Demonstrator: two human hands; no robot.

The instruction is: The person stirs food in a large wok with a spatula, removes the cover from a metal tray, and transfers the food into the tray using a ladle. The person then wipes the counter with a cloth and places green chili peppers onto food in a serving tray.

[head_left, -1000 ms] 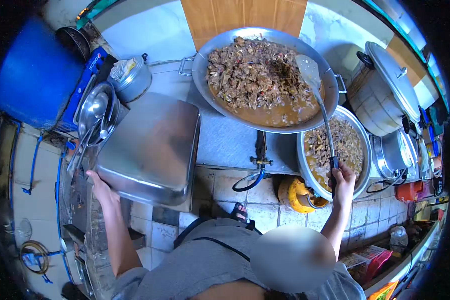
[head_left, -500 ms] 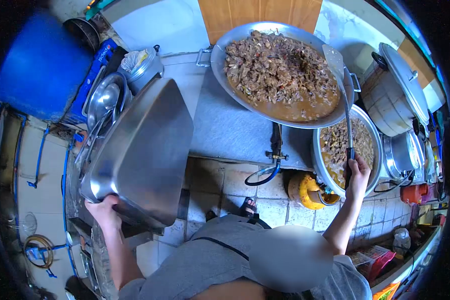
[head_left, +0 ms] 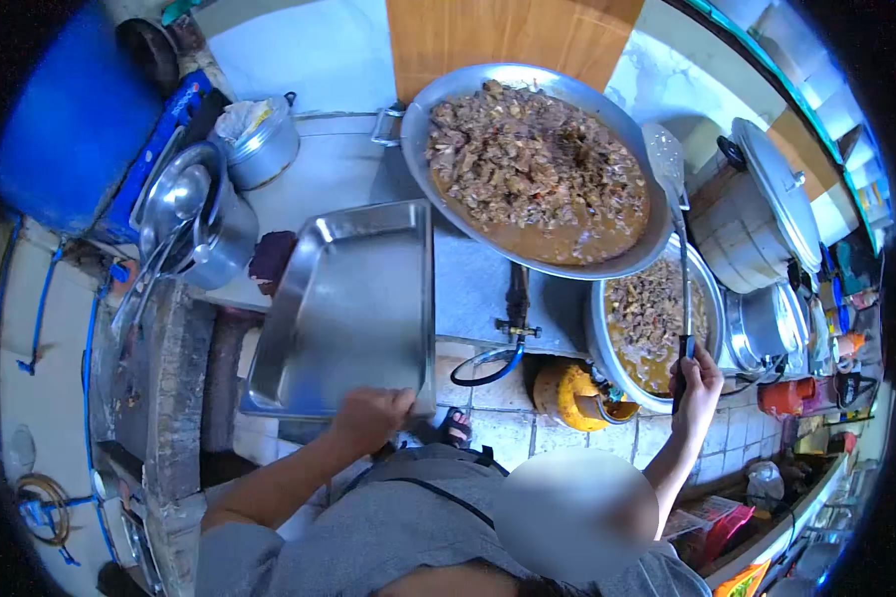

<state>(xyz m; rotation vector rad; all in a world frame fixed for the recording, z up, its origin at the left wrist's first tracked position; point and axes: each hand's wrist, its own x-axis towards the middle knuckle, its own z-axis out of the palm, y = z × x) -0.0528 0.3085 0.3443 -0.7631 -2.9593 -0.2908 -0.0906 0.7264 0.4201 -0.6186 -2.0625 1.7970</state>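
Note:
My left hand grips the near rim of a deep rectangular steel tray. The tray's bare inside faces up, and it sits by the counter edge with its near end out over the floor. My right hand is closed around the black handle of a long perforated skimmer. The skimmer's flat head is at the right rim of a wide metal pan heaped with chopped meat in brown sauce. Below the skimmer's shaft stands a round basin holding more of the meat and sauce.
A gas valve with a hose juts from the counter front, above a yellow gas cylinder. At right stands a tall lidded pot. Left of the tray are a steel pot with ladles, a lidded container and a dark cloth.
The tray was tipped up with its underside showing; now it is turned inside up and lower. My left hand has shifted right along it. My right hand still holds the skimmer.

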